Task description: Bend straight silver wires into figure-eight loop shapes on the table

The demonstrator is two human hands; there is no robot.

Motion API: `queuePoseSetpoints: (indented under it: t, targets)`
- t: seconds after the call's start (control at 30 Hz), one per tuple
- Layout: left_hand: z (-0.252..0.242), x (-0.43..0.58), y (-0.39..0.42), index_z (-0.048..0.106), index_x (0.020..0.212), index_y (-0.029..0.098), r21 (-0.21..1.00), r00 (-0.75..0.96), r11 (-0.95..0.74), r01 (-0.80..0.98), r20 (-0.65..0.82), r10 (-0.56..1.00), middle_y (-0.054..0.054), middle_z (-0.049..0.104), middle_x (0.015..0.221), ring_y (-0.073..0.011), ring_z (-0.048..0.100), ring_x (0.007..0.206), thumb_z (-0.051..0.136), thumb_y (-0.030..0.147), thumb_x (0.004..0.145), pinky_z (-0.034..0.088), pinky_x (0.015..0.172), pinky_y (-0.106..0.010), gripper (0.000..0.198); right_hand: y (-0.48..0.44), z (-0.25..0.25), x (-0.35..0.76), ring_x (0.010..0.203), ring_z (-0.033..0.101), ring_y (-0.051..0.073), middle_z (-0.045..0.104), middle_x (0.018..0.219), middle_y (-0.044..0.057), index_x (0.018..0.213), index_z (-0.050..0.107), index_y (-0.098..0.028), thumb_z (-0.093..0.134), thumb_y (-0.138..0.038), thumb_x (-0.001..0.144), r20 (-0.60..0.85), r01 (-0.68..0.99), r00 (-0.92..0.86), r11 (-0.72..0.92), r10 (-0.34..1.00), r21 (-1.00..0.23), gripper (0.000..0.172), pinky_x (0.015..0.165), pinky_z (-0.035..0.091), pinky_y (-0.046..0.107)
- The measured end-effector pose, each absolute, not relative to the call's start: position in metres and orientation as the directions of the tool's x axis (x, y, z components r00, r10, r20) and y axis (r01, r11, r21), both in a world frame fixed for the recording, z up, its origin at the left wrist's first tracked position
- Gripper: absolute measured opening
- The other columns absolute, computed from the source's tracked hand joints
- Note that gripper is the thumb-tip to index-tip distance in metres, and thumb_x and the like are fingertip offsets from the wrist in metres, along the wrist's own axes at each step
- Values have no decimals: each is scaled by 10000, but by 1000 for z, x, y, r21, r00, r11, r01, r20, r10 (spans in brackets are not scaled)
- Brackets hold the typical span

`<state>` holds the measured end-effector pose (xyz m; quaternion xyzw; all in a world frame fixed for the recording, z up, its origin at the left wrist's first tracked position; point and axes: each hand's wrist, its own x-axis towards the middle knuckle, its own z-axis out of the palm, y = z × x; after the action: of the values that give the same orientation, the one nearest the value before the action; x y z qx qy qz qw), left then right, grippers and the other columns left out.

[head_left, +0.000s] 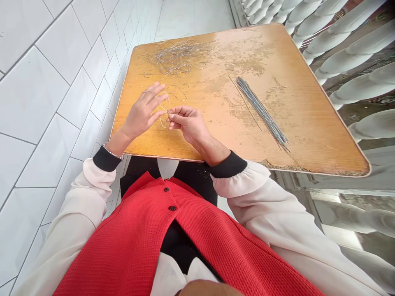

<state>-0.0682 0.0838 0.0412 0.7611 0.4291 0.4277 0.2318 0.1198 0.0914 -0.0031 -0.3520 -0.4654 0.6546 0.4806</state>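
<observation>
My right hand (pixel 189 123) pinches a thin, pale wire bent into loops (pixel 161 121) between thumb and fingertips, just above the table. Facing it, my left hand (pixel 143 110) has its fingers spread and slightly blurred. Its thumb and fingertips are close to the bent wire; whether they touch it I cannot tell. Beyond the hands, a small curled wire piece (pixel 184 87) lies on the wood. Farther back is a tangled heap of looped wires (pixel 180 56). To the right, a bundle of straight grey wires (pixel 262 109) lies slanted, with a few single wires alongside.
The wooden table (pixel 212 144) has worn patches and a chipped front edge. White wall tiles (pixel 46 102) run close along the left. A white balustrade (pixel 348 63) stands on the right.
</observation>
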Motion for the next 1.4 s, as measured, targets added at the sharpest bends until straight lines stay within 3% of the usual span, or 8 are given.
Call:
queuePoseSetpoints:
  t: [0.07,0.13,0.3,0.73,0.9,1.1,1.27,1.4]
  targets:
    - [36,-69,78,731,1118,250,766,78,-476,432,494,866,-61,651,1420,-254,542,1407,779,275,864,440,1137,-370,260,92,-4,121,546,608,64,679,681,-33,812,662,-183,886,-219,749,-11,-307,-262,-94,965,-947,236,579,556,191]
    - [28,-66,71,720,1074,241,903,-127,-312,295,361,924,-57,724,1213,-182,689,1118,754,286,890,533,873,-267,192,93,-4,121,550,614,66,682,680,-30,806,662,-182,885,-219,743,-20,-306,-252,-100,967,-947,235,576,553,188]
    - [19,-50,59,690,876,184,999,-44,-21,50,23,999,-7,724,811,-67,635,683,683,203,926,430,581,-182,54,94,-4,120,536,613,63,707,685,-23,789,667,-177,890,-194,708,-45,-324,-248,-127,968,-937,237,540,529,174]
    - [21,-48,60,675,765,169,999,-4,-43,-23,43,999,7,729,732,-44,579,600,734,158,854,407,559,-186,108,92,-3,120,523,588,52,714,691,-9,740,669,-169,882,-214,741,-42,-295,-253,-118,967,-948,217,523,510,158]
    - [9,-56,57,741,793,181,979,110,-201,-30,203,973,-8,769,785,-81,667,698,803,247,802,471,590,-192,91,94,-1,121,498,555,47,684,673,-19,707,645,-172,837,-194,795,-20,-302,-177,-74,984,-951,213,515,515,163]
    - [-13,-62,44,825,852,243,860,320,-504,84,456,830,-54,824,1031,-161,756,961,836,318,799,604,875,-310,92,99,-2,122,518,569,45,660,666,-29,710,622,-181,775,-142,845,-20,-350,-100,-54,995,-935,208,534,529,153]
    - [0,-67,37,814,1010,205,977,424,-212,-35,207,882,-108,800,1136,-217,758,1078,773,554,832,621,855,-305,394,98,-1,122,525,579,55,679,679,-28,740,632,-190,829,-215,810,45,-327,-175,-15,983,-945,210,529,533,163]
    - [11,-62,42,730,935,156,997,167,14,-78,-1,986,-75,790,1016,-105,734,716,764,515,853,560,654,-213,370,96,-3,121,522,593,62,703,699,-15,756,640,-187,869,-276,774,89,-305,-235,13,968,-952,245,541,542,181]
